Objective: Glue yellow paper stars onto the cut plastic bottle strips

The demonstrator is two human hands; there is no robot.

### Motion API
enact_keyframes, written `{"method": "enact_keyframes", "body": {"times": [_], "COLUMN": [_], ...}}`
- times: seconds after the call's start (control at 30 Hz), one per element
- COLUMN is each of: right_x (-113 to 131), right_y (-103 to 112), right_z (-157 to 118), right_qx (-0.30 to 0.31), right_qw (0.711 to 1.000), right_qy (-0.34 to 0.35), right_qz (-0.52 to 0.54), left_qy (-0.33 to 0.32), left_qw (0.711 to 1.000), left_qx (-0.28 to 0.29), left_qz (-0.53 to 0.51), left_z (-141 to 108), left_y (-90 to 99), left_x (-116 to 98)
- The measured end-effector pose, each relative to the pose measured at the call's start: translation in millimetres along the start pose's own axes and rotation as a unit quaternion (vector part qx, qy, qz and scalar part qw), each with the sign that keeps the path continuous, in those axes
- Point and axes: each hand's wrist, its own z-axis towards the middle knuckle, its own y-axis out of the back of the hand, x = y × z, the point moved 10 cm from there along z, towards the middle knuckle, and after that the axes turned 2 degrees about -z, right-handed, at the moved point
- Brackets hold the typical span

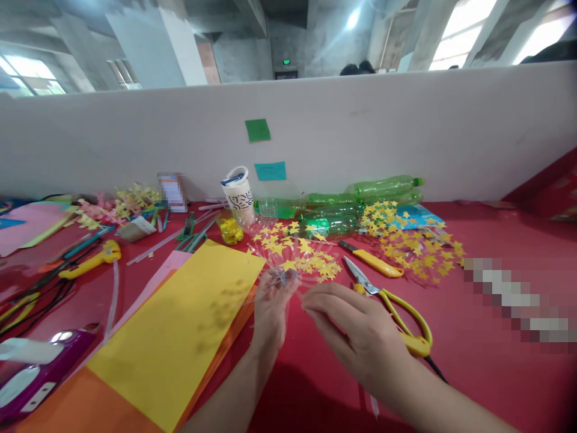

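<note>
Star spray [305, 247], clear plastic with yellow stars, fans out at about 12 to 1 o'clock from left hand [271, 310]; long axis runs roughly 12–6. Left is the nearer: thumb and fingers closed on the narrow lower end. Right hand [363, 322] at 4 o'clock from that end, thumb and fingertips drawn together just beside it; whether they pinch a transparent strip, cannot tell.

Loc: craft wkshp | bldg: conc. wall [243, 57], exit sign [286, 62] | stn: white partition [324, 129], red tbl [500, 379] w/ scissors [367, 284], glue gun [109, 251]
</note>
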Motion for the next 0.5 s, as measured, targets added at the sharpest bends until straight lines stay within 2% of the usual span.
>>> {"method": "enact_keyframes", "body": {"times": [0.13,0.4,0.5], "right_x": [5,0,-2], "right_y": [-2,-10,-4], "right_z": [-1,-2,-1], "right_qx": [0.009,0.045,0.024], "right_qw": [1.0,0.998,0.998], "right_qy": [0.017,-0.022,-0.028], "right_qz": [-0.005,-0.024,-0.044], "left_qy": [0.009,0.012,0.019], "left_qw": [1.0,1.0,1.0], "left_qx": [-0.007,-0.001,-0.009], "left_qz": [0.015,0.013,0.018], "left_z": [0,-1,-2], "left_y": [2.0,3.3,4.7], "left_x": [1,5,8]}}
